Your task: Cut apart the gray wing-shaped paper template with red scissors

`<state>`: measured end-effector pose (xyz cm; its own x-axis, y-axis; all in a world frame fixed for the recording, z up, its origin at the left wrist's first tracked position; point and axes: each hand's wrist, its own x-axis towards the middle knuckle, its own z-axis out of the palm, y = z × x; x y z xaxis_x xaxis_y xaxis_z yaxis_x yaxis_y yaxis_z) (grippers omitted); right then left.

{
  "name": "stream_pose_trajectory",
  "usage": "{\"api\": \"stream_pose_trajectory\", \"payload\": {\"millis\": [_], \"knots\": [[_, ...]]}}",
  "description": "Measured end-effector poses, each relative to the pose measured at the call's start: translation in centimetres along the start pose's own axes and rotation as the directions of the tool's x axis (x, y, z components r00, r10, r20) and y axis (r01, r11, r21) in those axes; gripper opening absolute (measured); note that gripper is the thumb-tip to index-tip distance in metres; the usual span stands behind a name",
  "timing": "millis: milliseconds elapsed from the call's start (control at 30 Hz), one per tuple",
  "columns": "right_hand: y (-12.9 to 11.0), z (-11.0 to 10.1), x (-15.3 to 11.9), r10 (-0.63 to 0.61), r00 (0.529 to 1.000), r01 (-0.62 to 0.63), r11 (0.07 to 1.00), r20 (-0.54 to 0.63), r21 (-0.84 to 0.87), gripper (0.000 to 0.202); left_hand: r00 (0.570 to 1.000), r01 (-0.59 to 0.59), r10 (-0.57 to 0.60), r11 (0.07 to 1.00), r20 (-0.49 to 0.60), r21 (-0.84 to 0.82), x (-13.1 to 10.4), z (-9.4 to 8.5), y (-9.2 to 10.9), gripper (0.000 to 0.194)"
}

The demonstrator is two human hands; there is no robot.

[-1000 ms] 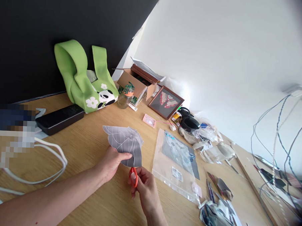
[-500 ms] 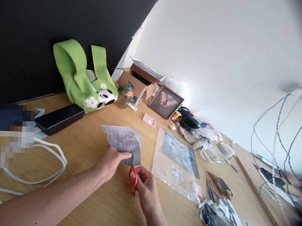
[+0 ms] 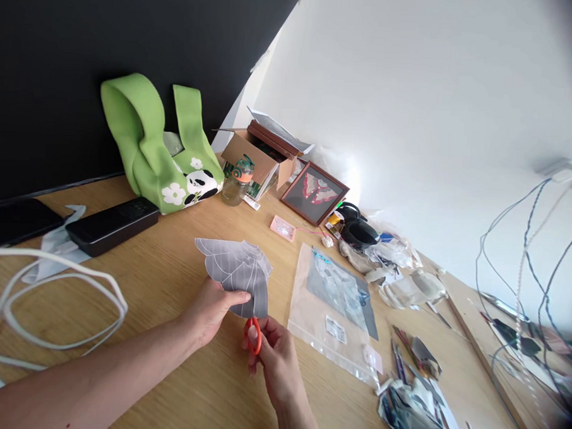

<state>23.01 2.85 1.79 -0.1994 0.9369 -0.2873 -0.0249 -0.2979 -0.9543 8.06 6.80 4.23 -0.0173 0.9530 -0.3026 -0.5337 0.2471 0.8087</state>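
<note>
My left hand [image 3: 218, 309] pinches a grey paper cutout [image 3: 236, 269] with white lines and a scalloped, wing-like outline, thumb on top and fingers underneath. The cutout is held up above the wooden table. My right hand [image 3: 275, 353] grips a pair of scissors by the orange handles [image 3: 253, 336], just below the cutout's near edge. The blades point up at the paper and are mostly hidden, so whether they are spread or closed does not show.
Right of my hands lies a clear zip bag [image 3: 333, 311]. Behind stand a green panda bag [image 3: 174, 165], a bottle [image 3: 237, 184], a cardboard box [image 3: 255, 153] and a framed butterfly [image 3: 315, 193]. A white cable [image 3: 65, 274] and black case [image 3: 112, 226] are at left; a crumpled cloth [image 3: 412, 413] at right.
The cutout and the orange scissors have shifted very slightly to the right and down. Both hands keep their hold, and the things on the table stay where they were.
</note>
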Motion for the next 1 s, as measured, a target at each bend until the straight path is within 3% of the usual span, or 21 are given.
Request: {"api": "stream_pose_trajectory", "payload": {"millis": [633,1000], "knots": [[-0.07,0.12,0.01,-0.005,1.0,0.005,1.0,-0.011,-0.018,0.045,1.0,-0.009,0.009,1.0,0.016,0.002,-0.05,-0.1,-0.1,0.032],[-0.03,-0.06,-0.02,-0.022,1.0,0.022,1.0,0.016,-0.008,0.045,0.999,0.018,-0.019,0.999,0.039,0.033,-0.29,0.01,-0.09,0.025]]}}
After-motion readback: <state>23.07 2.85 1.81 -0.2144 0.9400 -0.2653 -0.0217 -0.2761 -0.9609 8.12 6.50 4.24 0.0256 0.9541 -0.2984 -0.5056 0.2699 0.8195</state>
